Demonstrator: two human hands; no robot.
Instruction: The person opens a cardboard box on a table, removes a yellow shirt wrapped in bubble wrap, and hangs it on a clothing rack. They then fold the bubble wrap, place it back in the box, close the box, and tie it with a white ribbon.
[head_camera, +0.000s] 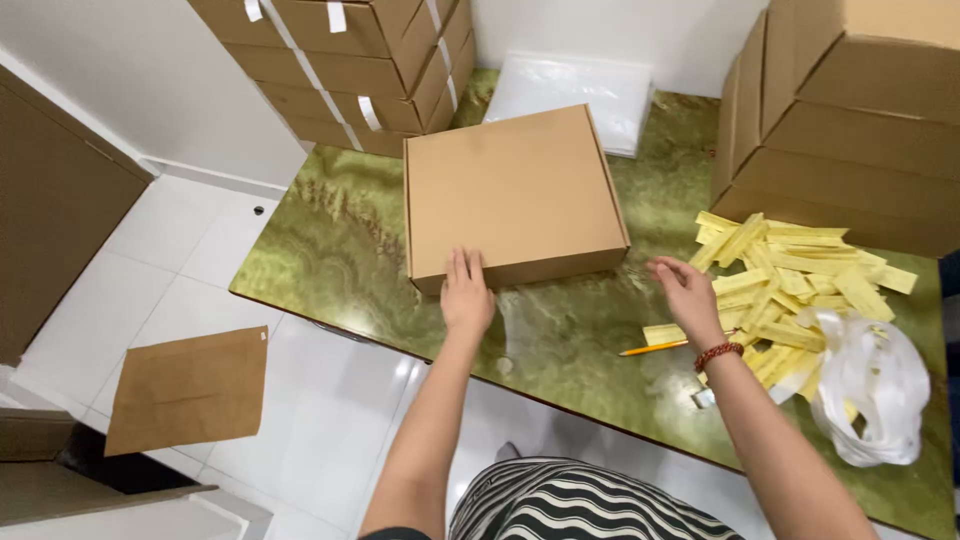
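Both hands flank the closed cardboard box (513, 195): left hand (467, 293) touching, right hand (688, 291) beside.

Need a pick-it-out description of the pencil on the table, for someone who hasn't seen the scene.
Start at the green marbled table and go to its near edge, right of the closed flat cardboard box. The pencil lies there just below the right hand, at the left fringe of the pile of yellow paper strips. It is the only thin orange-yellow stick, unlike the flat, wide strips.

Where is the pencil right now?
The pencil lies on the green table, just below the right hand, beside the yellow strips.
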